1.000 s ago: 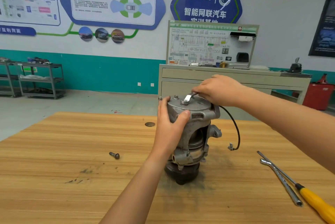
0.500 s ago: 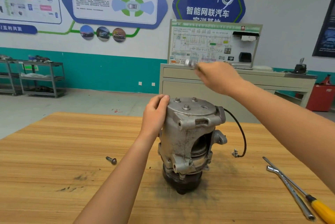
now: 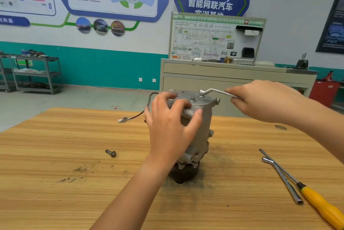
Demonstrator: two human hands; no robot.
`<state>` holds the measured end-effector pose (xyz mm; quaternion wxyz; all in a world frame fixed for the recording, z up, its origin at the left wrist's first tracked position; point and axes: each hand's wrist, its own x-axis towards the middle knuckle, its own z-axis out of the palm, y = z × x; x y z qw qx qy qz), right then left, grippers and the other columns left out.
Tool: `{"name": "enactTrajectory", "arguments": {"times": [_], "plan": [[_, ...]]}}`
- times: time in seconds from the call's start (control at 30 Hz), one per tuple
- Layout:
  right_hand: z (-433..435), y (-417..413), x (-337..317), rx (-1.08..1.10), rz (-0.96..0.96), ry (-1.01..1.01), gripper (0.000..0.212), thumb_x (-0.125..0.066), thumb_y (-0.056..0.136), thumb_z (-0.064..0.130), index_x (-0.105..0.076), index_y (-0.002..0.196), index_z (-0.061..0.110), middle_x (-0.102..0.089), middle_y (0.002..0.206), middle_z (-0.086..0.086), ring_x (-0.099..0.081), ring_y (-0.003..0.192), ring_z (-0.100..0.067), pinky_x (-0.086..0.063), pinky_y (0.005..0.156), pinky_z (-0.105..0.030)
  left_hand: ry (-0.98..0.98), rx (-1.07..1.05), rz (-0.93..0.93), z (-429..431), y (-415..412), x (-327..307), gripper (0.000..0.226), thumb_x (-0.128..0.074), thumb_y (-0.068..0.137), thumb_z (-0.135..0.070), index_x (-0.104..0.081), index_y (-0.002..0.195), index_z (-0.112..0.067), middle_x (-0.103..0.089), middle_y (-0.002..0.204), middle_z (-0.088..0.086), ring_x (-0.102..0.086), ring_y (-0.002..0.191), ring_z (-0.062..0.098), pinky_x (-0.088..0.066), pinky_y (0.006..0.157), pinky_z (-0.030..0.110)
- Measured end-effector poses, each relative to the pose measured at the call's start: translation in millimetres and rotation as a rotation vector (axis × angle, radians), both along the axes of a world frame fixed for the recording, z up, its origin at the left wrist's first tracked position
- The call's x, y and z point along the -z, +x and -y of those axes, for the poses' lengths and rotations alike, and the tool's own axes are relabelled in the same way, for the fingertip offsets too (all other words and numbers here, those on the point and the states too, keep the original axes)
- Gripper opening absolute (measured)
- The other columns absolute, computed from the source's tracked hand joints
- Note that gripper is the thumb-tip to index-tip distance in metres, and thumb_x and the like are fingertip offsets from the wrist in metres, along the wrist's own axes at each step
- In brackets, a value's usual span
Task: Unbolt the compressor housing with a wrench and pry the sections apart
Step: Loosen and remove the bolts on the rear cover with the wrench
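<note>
The compressor (image 3: 205,125) stands on end in the middle of the tabletop (image 3: 65,192), pulley end down and bolted cap up. The left hand (image 3: 169,129) grips the cap's near rim, fingers spread and curled over the top, thumb down the side, bracing it. The right hand (image 3: 260,101) pinches the handle of the wrench (image 3: 214,91), which reaches in from three o'clock with its ring end set on a cap bolt (image 3: 201,95). A second bolt (image 3: 192,99) sits just beside it, seated. One loose bolt (image 3: 111,153) lies on the tabletop at about eight o'clock from the compressor, and a screwdriver (image 3: 316,200) and a spare wrench (image 3: 283,179) lie together at four o'clock.

I'd say this is the unbolting step, with at least two cap bolts left. The next move calls for a firm sweep of the handle while the left hand keeps the body from twisting or tipping. Prying comes later, likely with that screwdriver.
</note>
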<state>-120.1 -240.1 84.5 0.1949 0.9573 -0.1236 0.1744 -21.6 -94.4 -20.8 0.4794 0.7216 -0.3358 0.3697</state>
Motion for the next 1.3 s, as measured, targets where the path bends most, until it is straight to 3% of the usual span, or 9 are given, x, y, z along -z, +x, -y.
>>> {"name": "enactTrajectory", "arguments": {"times": [0.23, 0.37, 0.43, 0.67, 0.8, 0.9, 1.07, 1.2, 1.3], "plan": [[6, 16, 3, 0.06, 0.037, -0.058, 0.033, -0.032, 0.097, 0.027, -0.05, 0.124, 0.031, -0.062, 0.099, -0.003, -0.057, 0.087, -0.026, -0.038, 0.061, -0.03, -0.044, 0.112, 0.02, 16, -2, 2, 0.042, -0.049, 0.08, -0.044, -0.063, 0.087, -0.005, -0.055, 0.122, 0.012, -0.042, 0.126, 0.036, -0.039, 0.098, 0.054], [7, 20, 8, 0.047, -0.008, -0.232, 0.032, -0.036, 0.096, 0.019, -0.046, 0.126, 0.027, -0.042, 0.064, 0.005, -0.043, 0.057, -0.017, -0.027, 0.043, -0.024, -0.135, 0.265, -0.019, 8, 9, 0, 0.03, -0.049, 0.079, -0.039, -0.057, 0.082, -0.011, -0.049, 0.117, -0.001, -0.046, 0.122, 0.028, -0.04, 0.101, 0.044], [7, 18, 7, 0.041, -0.034, -0.33, 0.034, -0.037, 0.096, 0.016, -0.044, 0.127, 0.025, -0.035, 0.059, 0.005, -0.035, 0.049, -0.012, -0.023, 0.04, -0.024, -0.186, 0.327, -0.093, 6, 13, 1, 0.022, -0.046, 0.078, -0.041, -0.051, 0.081, -0.02, -0.047, 0.118, -0.006, -0.044, 0.124, 0.019, -0.036, 0.102, 0.03], [-6, 12, 10, 0.015, -0.162, -0.625, 0.041, -0.039, 0.089, 0.005, -0.042, 0.128, 0.013, -0.033, 0.055, 0.003, -0.029, 0.042, -0.013, -0.017, 0.035, -0.025, -0.335, 0.351, -0.348, 15, 17, 5, 0.021, -0.057, 0.08, -0.042, -0.041, 0.081, -0.028, -0.037, 0.13, -0.012, -0.025, 0.139, 0.009, -0.024, 0.104, 0.02], [23, 1, 14, -0.03, -0.063, -0.467, 0.039, -0.03, 0.095, 0.024, -0.038, 0.133, 0.016, -0.046, 0.057, 0.004, -0.037, 0.04, -0.016, -0.024, 0.037, -0.022, -0.395, 0.386, -0.425, 17, 28, 5, 0.017, -0.055, 0.091, -0.02, -0.043, 0.08, -0.025, -0.038, 0.131, -0.013, -0.03, 0.135, 0.007, -0.025, 0.094, 0.013], [49, 5, 24, -0.304, 0.171, -0.331, 0.03, -0.044, 0.087, 0.015, -0.067, 0.103, 0.004, -0.055, 0.052, -0.006, -0.045, 0.031, -0.023, -0.038, 0.029, -0.024, -0.42, 0.434, -0.454, 14, 38, 6, 0.014, -0.053, 0.091, -0.019, -0.043, 0.085, -0.026, -0.045, 0.135, -0.008, -0.038, 0.129, 0.006, -0.029, 0.087, 0.006], [66, 60, 27, -0.509, 0.288, -0.212, 0.014, -0.066, 0.08, 0.0, -0.069, 0.093, -0.005, -0.069, 0.076, -0.017, -0.065, 0.061, -0.032, -0.053, 0.048, -0.039, -0.443, 0.568, -0.491, 9, 57, 1, 0.024, -0.046, 0.075, -0.032, -0.05, 0.099, -0.029, -0.053, 0.117, -0.02, -0.048, 0.108, -0.013, -0.035, 0.085, 0.002], [54, 104, 7, -0.403, 0.085, -0.283, 0.03, -0.036, 0.099, 0.028, -0.059, 0.112, 0.013, -0.064, 0.108, -0.002, -0.058, 0.098, -0.025, -0.048, 0.077, -0.037, -0.439, 0.596, -0.521, 9, 61, 0, 0.029, -0.044, 0.073, -0.032, -0.056, 0.099, -0.03, -0.058, 0.113, -0.018, -0.051, 0.104, -0.011, -0.04, 0.093, 0.014], [53, 95, -9, -0.291, 0.259, -0.241, 0.032, -0.034, 0.099, 0.025, -0.058, 0.107, 0.007, -0.065, 0.097, -0.01, -0.059, 0.089, -0.03, -0.049, 0.071, -0.041, -0.455, 0.579, -0.527, 10, 57, 0, 0.025, -0.044, 0.073, -0.032, -0.058, 0.093, -0.028, -0.058, 0.115, -0.017, -0.05, 0.107, -0.011, -0.039, 0.094, 0.015]]}}
